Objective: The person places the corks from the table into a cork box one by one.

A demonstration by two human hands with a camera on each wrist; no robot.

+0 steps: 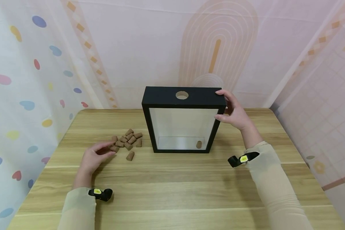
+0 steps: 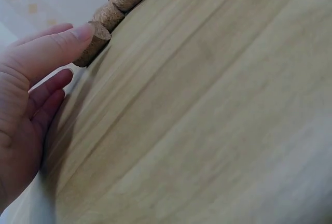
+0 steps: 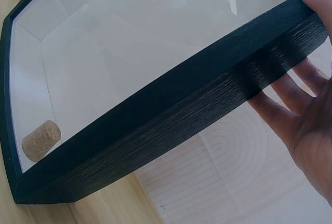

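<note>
head view: two sleeved forearms nearest, resting over the wooden bench (image 1: 172, 191). left hand (image 1: 93, 158) reaches a pile of corks (image 1: 127, 140), fingertips pinching one cork at the pile's edge. right hand (image 1: 233, 111) grips the top right corner of an upright black frame box (image 1: 182, 119), which has a round hole on top and one cork inside (image 1: 199, 144).

left wrist view: thumb tip on the end of a cork (image 2: 93, 42), fingers curled below.

right wrist view: fingers behind the frame's side, thumb on the front edge.
</note>
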